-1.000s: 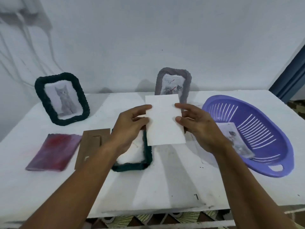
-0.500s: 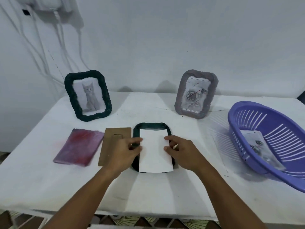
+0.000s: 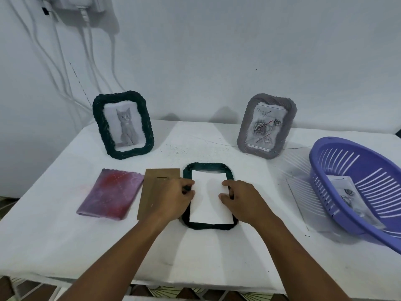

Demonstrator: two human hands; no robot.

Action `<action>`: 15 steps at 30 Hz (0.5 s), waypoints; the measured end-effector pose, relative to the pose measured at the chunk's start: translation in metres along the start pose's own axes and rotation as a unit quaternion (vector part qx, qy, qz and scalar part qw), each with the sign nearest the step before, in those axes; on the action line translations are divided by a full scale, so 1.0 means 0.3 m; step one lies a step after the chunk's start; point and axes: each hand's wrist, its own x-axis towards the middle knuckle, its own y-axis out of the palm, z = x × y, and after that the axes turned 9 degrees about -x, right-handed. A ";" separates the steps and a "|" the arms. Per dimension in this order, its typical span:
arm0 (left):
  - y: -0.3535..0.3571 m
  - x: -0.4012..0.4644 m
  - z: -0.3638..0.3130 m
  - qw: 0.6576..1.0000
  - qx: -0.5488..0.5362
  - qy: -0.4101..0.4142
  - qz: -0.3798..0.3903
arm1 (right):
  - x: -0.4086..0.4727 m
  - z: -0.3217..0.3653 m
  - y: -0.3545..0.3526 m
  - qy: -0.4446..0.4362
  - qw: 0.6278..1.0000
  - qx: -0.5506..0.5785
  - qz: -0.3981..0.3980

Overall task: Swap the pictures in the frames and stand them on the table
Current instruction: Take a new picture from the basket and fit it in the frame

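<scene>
On the table (image 3: 195, 257) a dark frame (image 3: 208, 224) lies face down, and the white picture (image 3: 209, 200), held up in the air a second ago, now rests blank side up in its recess. Left hand (image 3: 173, 198) and right hand (image 3: 240, 200) pinch its side edges, fingers curled, seating it. Backing board (image 3: 156, 187) likely goes on next

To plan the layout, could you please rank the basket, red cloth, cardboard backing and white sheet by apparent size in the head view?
1. Basket, cut off by the edge.
2. Red cloth.
3. White sheet and cardboard backing: alike, both partly hidden by hands.
</scene>
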 end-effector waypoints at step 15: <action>0.026 0.062 0.022 0.998 0.056 -0.025 0.029 | 0.038 0.024 0.003 -0.002 0.997 -0.077 -0.004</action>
